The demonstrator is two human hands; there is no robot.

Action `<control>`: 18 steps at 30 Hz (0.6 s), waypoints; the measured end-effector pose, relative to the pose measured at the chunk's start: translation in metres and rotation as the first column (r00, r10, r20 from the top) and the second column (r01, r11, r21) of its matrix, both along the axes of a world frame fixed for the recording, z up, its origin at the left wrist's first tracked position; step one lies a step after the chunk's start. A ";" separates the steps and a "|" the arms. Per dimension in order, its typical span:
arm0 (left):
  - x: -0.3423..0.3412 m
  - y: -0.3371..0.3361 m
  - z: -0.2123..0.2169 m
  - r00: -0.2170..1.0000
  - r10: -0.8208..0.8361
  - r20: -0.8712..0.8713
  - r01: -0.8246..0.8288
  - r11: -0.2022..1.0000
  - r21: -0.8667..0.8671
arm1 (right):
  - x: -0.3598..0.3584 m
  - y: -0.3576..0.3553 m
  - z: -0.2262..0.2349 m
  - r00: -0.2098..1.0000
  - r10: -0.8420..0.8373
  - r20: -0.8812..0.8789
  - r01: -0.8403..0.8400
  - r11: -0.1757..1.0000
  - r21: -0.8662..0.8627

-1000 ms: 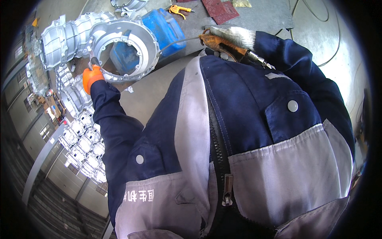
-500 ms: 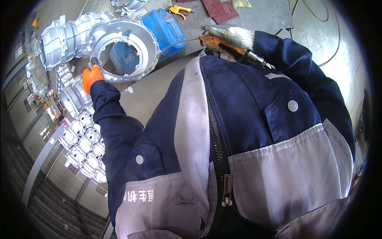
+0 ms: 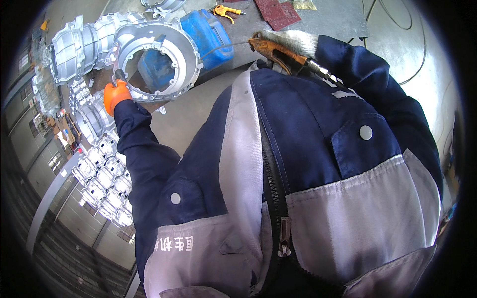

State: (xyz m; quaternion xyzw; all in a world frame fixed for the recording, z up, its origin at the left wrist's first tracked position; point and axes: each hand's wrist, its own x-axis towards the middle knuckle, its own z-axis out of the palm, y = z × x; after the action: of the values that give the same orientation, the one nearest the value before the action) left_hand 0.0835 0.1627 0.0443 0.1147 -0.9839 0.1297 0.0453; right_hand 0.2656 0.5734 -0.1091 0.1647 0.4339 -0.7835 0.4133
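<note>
In an orange glove, my left hand (image 3: 116, 94) is closed on the near left edge of a ring-shaped silver metal housing (image 3: 188, 59). A dark thumb tip shows on the rim. The housing has a wide round opening with bolt lugs round its inside. My right hand (image 3: 298, 43), in a white knitted glove, is wrapped round an orange air blow gun (image 3: 278, 50). The gun's long thin nozzle points left toward the housing's right side, and a metal hose coupling is at its rear. The glove's far side hides most of my right fingers.
A blue plastic jerrycan (image 3: 213, 37) lies behind the housing, partly showing through its opening. Beyond are a yellow blow gun (image 3: 227, 12) and dark red sheets (image 3: 277, 15) on a grey tabletop (image 3: 328, 22). Metal castings (image 3: 72, 52) crowd the left. A hose (image 3: 423, 54) curves at right.
Very little differs. The blow gun in my right hand has shifted and tilted slightly. My left hand stays on the housing's edge.
</note>
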 end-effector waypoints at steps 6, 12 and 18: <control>-0.002 -0.014 -0.001 0.996 -0.094 0.007 0.093 0.991 0.101 | -0.004 -0.013 -0.005 0.994 0.049 -0.099 -0.033 0.987 0.156; -0.007 -0.023 -0.003 0.986 -0.164 -0.008 0.164 0.982 0.097 | -0.005 -0.016 -0.010 0.992 -0.079 -0.098 0.099 0.971 0.218; -0.014 -0.036 -0.008 0.987 -0.160 0.002 0.158 0.978 0.136 | -0.007 -0.016 -0.013 0.985 -0.135 -0.104 0.154 0.964 0.216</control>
State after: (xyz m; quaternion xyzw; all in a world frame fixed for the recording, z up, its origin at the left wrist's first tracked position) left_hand 0.0695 0.1264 0.0366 0.0377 -0.9967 0.0592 0.0414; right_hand 0.2583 0.5576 -0.1217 0.2065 0.5238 -0.7643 0.3144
